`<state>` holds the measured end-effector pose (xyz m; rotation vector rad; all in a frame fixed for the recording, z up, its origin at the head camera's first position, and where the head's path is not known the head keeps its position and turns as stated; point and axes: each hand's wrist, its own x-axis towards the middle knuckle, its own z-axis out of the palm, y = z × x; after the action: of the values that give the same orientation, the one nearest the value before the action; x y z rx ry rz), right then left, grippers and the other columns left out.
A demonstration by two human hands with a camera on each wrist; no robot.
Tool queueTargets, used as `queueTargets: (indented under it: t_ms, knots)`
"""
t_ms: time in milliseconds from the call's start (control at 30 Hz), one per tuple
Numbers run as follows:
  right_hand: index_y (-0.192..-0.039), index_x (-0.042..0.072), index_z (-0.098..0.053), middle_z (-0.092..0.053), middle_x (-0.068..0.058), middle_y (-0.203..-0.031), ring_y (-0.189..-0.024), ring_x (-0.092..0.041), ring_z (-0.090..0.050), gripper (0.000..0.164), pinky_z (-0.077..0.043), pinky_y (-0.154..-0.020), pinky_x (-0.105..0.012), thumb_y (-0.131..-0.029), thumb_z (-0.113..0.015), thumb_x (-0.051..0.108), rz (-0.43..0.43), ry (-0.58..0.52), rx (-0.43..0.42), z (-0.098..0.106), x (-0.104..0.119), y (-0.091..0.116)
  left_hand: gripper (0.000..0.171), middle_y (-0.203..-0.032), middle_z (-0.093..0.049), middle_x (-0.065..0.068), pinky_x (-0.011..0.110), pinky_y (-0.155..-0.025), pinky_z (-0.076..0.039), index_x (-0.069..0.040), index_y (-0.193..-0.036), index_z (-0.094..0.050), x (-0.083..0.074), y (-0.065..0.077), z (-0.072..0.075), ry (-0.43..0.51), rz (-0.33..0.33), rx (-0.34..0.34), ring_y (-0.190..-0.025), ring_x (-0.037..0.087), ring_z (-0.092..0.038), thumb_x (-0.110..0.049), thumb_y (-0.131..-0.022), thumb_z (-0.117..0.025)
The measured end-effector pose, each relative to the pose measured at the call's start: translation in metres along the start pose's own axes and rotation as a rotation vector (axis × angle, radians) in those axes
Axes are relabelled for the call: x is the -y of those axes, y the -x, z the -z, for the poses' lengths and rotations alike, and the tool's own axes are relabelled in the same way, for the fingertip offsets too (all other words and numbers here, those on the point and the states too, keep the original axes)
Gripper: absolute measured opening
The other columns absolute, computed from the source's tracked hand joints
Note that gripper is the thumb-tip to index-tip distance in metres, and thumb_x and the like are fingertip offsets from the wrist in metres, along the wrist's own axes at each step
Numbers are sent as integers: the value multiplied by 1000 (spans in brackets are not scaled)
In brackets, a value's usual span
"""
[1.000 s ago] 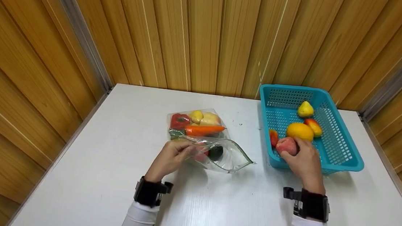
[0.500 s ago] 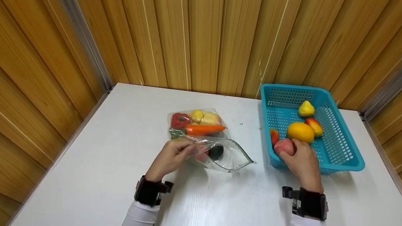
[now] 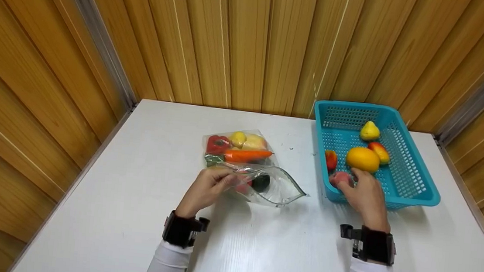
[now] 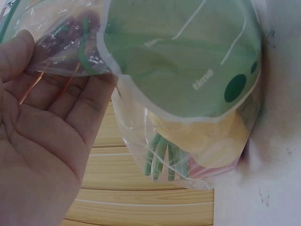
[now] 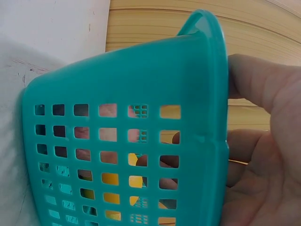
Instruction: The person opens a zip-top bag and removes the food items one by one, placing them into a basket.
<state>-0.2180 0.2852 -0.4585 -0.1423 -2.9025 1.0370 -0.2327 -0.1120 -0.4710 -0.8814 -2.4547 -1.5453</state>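
My left hand (image 3: 211, 188) pinches the near edge of a clear zip bag (image 3: 283, 188), whose mouth gapes towards the right. Through the plastic show a red bell pepper (image 3: 218, 144), an orange carrot (image 3: 248, 156), a lemon (image 3: 238, 139), a pale yellow fruit (image 3: 254, 142) and a dark green round piece (image 3: 260, 183). In the left wrist view a green printed panel (image 4: 188, 66) covers part of the contents. My right hand (image 3: 367, 195) reaches over the near rim of a teal basket (image 3: 416, 197), fingers loosely parted above a peach (image 3: 341, 178) lying low inside.
Also in the basket are a yellow pear (image 3: 370, 131), an orange-yellow melon-like fruit (image 3: 362, 159), a red-yellow mango (image 3: 379, 152) and another red-orange fruit (image 3: 330, 160). The white table (image 3: 158, 146) ends at wood-panelled walls (image 3: 241, 44).
The peach has gone from my right fingers down into the basket's near left corner, after a small leftward shift. My left hand and the bag have stayed nearly still.
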Motion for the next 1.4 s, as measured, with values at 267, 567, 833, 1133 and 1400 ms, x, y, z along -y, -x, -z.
queueTargets:
  t_ms: [267,567,833,1133,1400]
  knots:
    - [-139,-14,-53,-56,-36,-136,-120,-49,-54,51,-41,-106,-63,-101,-60,20,36,-30,-86,3,5,3,21,-101,-76,3,29,-83,-52,-8,-112,-79,-1,0,0,-8,7,-6,-94,16,-64,-17,-104,-62]
    - [-129,-10,-65,-67,-28,-127,-110,-44,-67,36,-53,-101,-40,-96,-68,5,280,-165,-305,-3,33,18,21,-106,-76,4,34,-89,-54,-7,-116,-78,-2,0,0,-28,-7,-14,-100,20,-68,-14,-103,-63]
    - [-122,-5,-71,-73,-18,-116,-100,-34,-71,37,-59,-88,-33,-86,-75,-10,584,-212,-402,-18,61,27,21,-105,-77,4,30,-86,-55,-8,-116,-78,-1,1,0,-14,7,-13,-97,18,-66,-14,-103,-63]
    - [-121,-1,-72,-74,-13,-117,-96,-29,-70,39,-42,-102,-23,-83,-79,-7,785,-189,-331,-38,79,31,20,-92,-74,4,28,-78,-53,-7,-92,-77,-3,0,0,-9,17,-15,-87,15,-65,-14,-104,-62]
    - [-113,-2,-74,-75,-10,-107,-95,-25,-72,32,-54,-92,-21,-82,-78,-11,929,-197,-230,-61,86,27,19,-104,-76,5,29,-83,-55,-6,-111,-79,-3,1,1,-17,10,-15,-94,18,-67,-14,-103,-63]
